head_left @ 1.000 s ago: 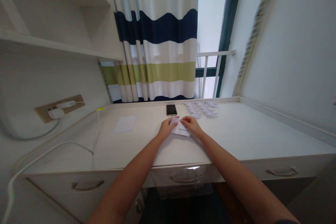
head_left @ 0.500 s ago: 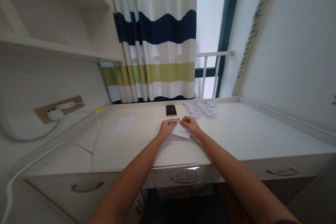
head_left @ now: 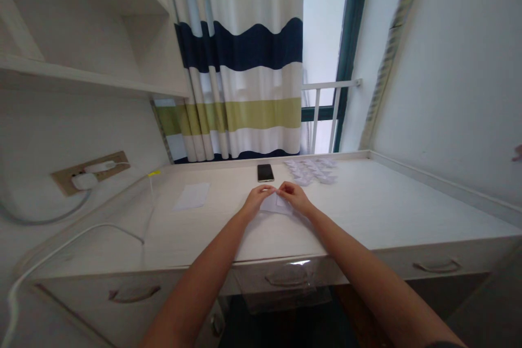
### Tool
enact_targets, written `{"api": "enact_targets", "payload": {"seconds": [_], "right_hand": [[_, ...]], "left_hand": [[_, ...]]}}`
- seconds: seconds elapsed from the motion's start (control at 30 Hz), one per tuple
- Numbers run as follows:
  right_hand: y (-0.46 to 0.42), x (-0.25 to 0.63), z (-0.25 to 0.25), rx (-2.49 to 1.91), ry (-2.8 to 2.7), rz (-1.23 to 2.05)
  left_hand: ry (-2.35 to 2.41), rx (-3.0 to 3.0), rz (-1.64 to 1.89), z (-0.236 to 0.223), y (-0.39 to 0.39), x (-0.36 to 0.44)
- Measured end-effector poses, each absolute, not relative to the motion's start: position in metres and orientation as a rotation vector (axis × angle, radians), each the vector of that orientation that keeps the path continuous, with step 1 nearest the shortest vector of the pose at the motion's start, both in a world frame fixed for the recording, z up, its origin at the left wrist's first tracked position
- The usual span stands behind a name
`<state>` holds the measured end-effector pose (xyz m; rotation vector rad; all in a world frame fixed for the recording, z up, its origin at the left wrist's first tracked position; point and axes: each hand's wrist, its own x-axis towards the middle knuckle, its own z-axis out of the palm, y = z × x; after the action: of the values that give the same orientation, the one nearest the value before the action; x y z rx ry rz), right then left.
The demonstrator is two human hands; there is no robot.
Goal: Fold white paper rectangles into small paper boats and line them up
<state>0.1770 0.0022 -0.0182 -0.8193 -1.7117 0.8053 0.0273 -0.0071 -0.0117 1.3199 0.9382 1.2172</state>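
A partly folded piece of white paper (head_left: 274,205) is held just above the desk, between my two hands. My left hand (head_left: 258,199) pinches its upper left part, thumb and fingers together. From the other side, my right hand (head_left: 295,197) grips the paper near its top, with the fingers curled and the tips almost meeting those of the left. A smaller flap shows on the paper's right half. Behind the hands lie several folded white paper pieces (head_left: 312,169), set out in rows.
A black phone (head_left: 265,172) lies beyond my hands. Flat white sheets (head_left: 193,196) rest to the left on the white desk (head_left: 408,206). A white cable (head_left: 110,226) runs over the desk's left side from near a wall socket (head_left: 90,172). A striped curtain (head_left: 261,87) hangs behind.
The paper has turned a little, so its lower edge lies more level. My left fingers have moved closer to the right fingertips at the paper's top.
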Motion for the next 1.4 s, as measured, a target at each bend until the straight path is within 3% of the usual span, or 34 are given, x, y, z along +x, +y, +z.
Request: {"api": "enact_targets", "payload": {"seconds": [0.23, 0.47, 0.83, 1.4], "right_hand": [[-0.001, 0.178, -0.014, -0.831, -1.745, 0.676], [-0.003, 0.179, -0.011, -0.847, -1.769, 0.674], [-0.007, 0.178, -0.007, -0.861, -1.731, 0.885], [-0.006, 0.175, -0.009, -0.919, -1.724, 0.911]], "left_hand": [[0.828, 1.267, 0.909, -0.011, -0.013, 0.023], [0.798, 1.168, 0.891, -0.006, -0.015, 0.022], [0.927, 1.625, 0.815, -0.009, -0.011, 0.014], [0.921, 1.466, 0.724, -0.016, -0.008, 0.014]]}}
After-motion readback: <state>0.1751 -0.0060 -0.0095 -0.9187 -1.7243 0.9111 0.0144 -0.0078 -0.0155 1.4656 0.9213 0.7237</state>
